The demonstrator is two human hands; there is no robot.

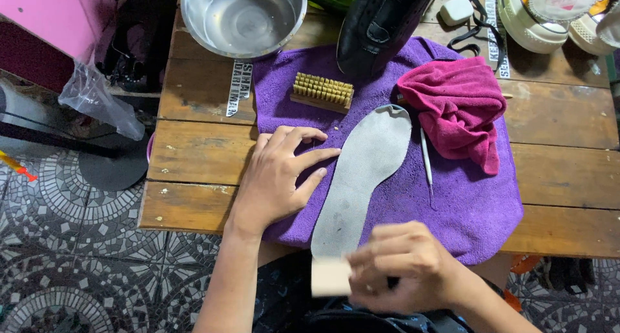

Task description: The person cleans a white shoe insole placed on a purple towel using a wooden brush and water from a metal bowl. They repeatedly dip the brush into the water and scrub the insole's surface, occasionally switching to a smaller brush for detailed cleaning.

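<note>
Below, hands (336,223) on insole (361,171) (flat)

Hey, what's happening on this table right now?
A person has a grey insole lying on a purple towel on a wooden table. The left hand rests flat on the towel beside the insole, while the right hand holds a pale block at the insole's near end.

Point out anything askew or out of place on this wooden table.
The grey insole overhangs the near edge of the table, its heel off the purple cloth. The magenta rag lies crumpled, not folded. The left hand lies flat beside the insole; the right hand holds a pale block. Nothing looks spilled.
</note>
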